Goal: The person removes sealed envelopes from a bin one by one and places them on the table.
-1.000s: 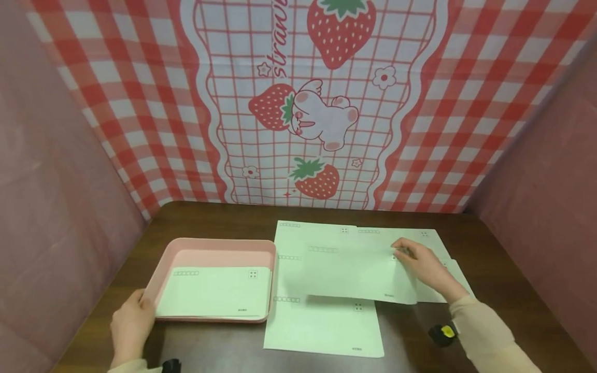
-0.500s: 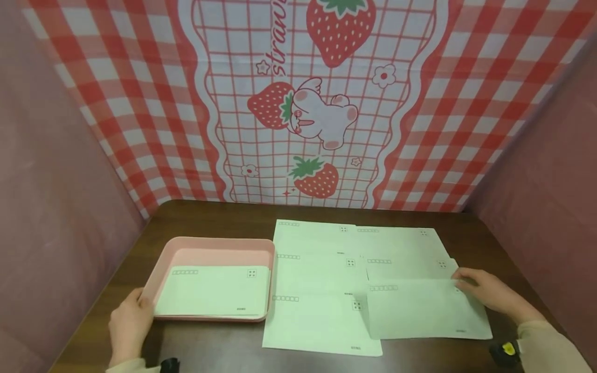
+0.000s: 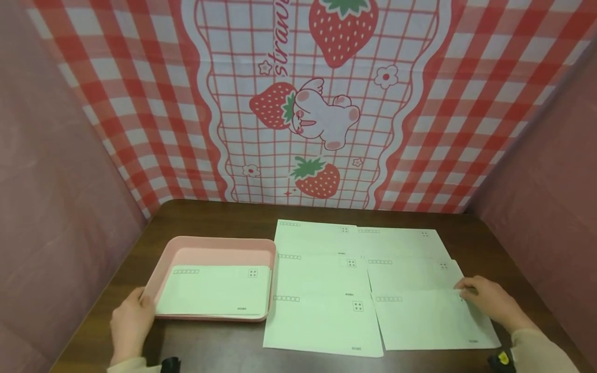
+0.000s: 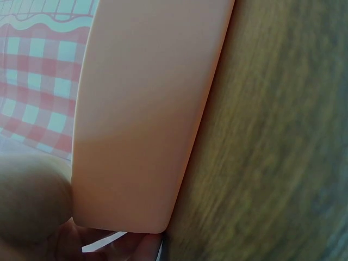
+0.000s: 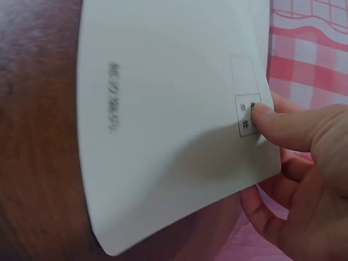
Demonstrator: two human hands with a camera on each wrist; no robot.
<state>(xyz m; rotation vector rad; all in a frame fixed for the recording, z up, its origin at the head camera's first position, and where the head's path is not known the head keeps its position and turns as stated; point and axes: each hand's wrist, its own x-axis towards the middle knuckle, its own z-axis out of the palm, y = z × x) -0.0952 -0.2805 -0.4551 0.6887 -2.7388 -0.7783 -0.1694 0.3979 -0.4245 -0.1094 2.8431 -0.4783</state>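
At the table's right front, my right hand [image 3: 492,300] pinches the upper right corner of a white envelope [image 3: 426,324]. In the right wrist view the thumb lies on the printed stamp box of this envelope [image 5: 157,119], and the other fingers go behind its edge. On the left, my left hand [image 3: 132,322] grips the near left corner of a shallow pink tray [image 3: 224,255]. The left wrist view has the tray wall [image 4: 141,109] close up, with fingers partly hidden behind it. A stack of envelopes [image 3: 212,295] lies inside the tray.
Beside the tray, three envelopes form an overlapping column, the nearest envelope [image 3: 322,326] lowest. Two more envelopes [image 3: 396,243] lie behind the pinched one. The brown wooden table [image 3: 224,344] ends at a red checked strawberry cloth [image 3: 308,171]; pink curtains [image 3: 550,181] hang at both sides.
My right hand has carried the envelope right and toward the front of the table, and lowered it beside the nearest left-column envelope. My left hand stays at the tray corner.
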